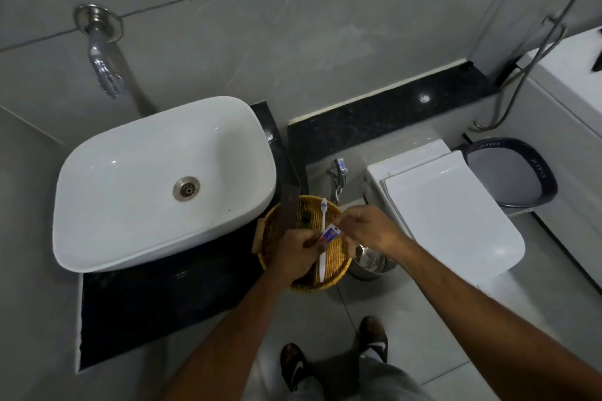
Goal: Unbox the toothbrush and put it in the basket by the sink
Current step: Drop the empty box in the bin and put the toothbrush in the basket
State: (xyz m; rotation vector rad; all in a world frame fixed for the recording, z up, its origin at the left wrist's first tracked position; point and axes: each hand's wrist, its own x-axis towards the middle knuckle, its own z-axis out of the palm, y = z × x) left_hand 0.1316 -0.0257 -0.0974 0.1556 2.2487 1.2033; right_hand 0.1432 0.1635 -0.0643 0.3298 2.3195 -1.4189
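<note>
A round wicker basket [337, 277] stands on the black counter [156, 296], just right of the white sink [146, 179]. A white toothbrush [323, 208] lies lengthwise above the basket, head away from me. My left hand [294, 254] grips its middle, together with a small red, blue and white pack [330, 234]. My right hand [368, 231] pinches the upper end of that pack with its fingertips. A long dark brown box [289, 205] stands tilted at the basket's left side. Something small and dark green [305, 220] lies inside.
A chrome tap [102, 58] sticks out of the wall above the sink. To the right are a toilet with its lid shut [449, 215], a steel bin [369, 265] on the floor, a dark plastic bin [514, 172] and a small wall tap [338, 172]. My sandalled feet [335, 358] stand below.
</note>
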